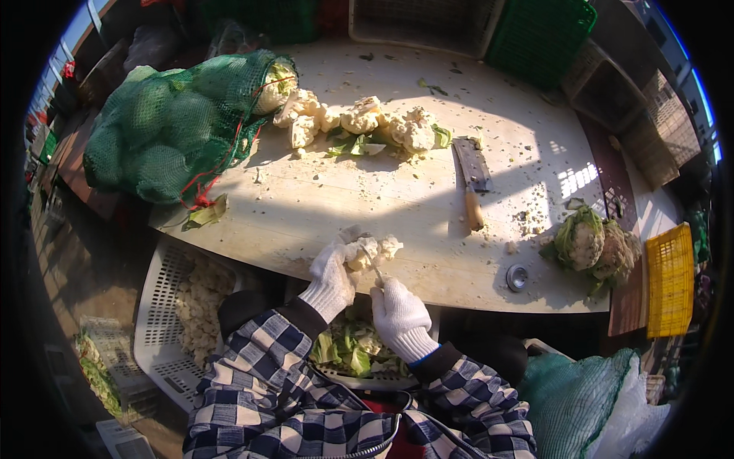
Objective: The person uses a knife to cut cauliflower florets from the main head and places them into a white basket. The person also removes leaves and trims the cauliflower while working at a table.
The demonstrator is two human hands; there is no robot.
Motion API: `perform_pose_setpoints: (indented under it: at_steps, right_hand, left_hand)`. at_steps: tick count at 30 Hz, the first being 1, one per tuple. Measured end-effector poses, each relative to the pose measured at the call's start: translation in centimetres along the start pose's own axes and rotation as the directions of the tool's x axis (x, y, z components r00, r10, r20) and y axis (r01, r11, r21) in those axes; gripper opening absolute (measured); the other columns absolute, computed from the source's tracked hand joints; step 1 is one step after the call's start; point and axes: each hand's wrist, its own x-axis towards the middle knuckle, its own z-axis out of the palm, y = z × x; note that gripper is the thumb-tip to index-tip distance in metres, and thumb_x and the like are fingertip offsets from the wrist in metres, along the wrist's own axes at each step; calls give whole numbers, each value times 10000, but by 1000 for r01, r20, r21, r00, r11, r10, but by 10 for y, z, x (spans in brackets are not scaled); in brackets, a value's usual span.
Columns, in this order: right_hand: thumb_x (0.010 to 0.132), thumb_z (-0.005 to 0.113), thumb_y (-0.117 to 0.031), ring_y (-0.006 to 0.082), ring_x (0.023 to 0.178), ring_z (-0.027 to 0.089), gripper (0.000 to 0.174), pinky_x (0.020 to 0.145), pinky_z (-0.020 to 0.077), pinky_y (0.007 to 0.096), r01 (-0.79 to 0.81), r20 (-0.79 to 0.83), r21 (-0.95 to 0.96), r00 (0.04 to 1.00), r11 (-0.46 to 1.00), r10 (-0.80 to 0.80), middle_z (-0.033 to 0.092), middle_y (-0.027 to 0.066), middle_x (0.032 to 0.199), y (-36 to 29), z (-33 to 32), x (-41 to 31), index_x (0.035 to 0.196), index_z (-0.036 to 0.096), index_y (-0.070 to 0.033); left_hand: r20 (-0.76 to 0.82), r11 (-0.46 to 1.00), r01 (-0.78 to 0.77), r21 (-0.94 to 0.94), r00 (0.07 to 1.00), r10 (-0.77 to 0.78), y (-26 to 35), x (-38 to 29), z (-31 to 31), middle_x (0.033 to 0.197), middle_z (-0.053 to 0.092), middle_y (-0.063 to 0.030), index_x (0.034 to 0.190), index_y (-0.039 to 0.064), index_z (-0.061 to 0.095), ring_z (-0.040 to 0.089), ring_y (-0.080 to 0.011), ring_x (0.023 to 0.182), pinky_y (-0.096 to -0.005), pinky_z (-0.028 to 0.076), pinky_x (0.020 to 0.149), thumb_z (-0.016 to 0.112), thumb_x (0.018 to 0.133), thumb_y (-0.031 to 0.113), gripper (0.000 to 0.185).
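In a white knit glove, my left hand (pixel 337 269) grips a cauliflower piece (pixel 367 252) over the near edge of the table. My right hand (pixel 400 315), gloved the same way, is closed around a small knife (pixel 374 268). Its thin blade touches the cauliflower piece; most of the handle is hidden in my fist. Farther back, a row of cut cauliflower chunks (pixel 415 131) lies on the pale tabletop (pixel 344 201) with green leaves among them. A cleaver (pixel 472 166) with a wooden handle rests to their right.
A green mesh sack of cauliflowers (pixel 172 120) sits at the left. Whole cauliflowers (pixel 585 241) and a round metal object (pixel 516 277) are at the right. Below the table edge are a white crate of florets (pixel 166 321) and a basket of leaf trimmings (pixel 358 353). A yellow crate (pixel 670 281) stands far right.
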Motion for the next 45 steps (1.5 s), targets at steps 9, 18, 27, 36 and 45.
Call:
perform_pose_setpoints:
  at_steps: [9,18,27,36,45]
  right_hand:
    - [969,507,-280,436,768,653,263,688,517,509,-39,105,-89,993,995,49,659,248,858,-2,5,11,970,569,-24]
    - [974,498,-298,398,749,664,291,661,523,482,-66,154,-49,985,997,73,663,224,839,1,6,20,1059,568,-28]
    - [964,574,-369,89,525,517,309,463,429,242,-523,635,657,772,543,-25,547,3,695,17,-25,27,1046,615,-74]
    - [925,621,-326,127,500,566,305,452,500,287,-454,379,681,890,574,254,586,45,704,27,-47,40,1029,604,-39]
    - [861,673,-293,166,535,635,428,439,504,298,-420,263,642,907,641,330,675,87,802,32,-22,56,1225,604,-77]
  left_hand:
    - [-6,995,59,-81,998,-59,-10,11,-14,1146,578,-212,1274,-17,475,626,-353,1015,-486,578,854,452,825,-39,450]
    - [-36,987,-35,158,998,41,-4,-10,8,1225,566,-226,1171,-49,526,610,-369,1085,-549,520,935,545,927,65,271]
    - [-33,963,250,-105,967,-254,17,-5,7,1183,599,-248,1171,-88,526,604,-412,1074,-511,529,954,552,800,18,387]
    - [144,967,57,249,985,-95,29,7,-7,1061,663,-148,1209,22,594,682,-282,895,-429,610,757,627,813,-27,400]
    - [173,639,-23,769,970,-173,-2,10,6,1294,581,-104,1422,50,462,599,-184,1122,-320,550,843,682,797,-61,672]
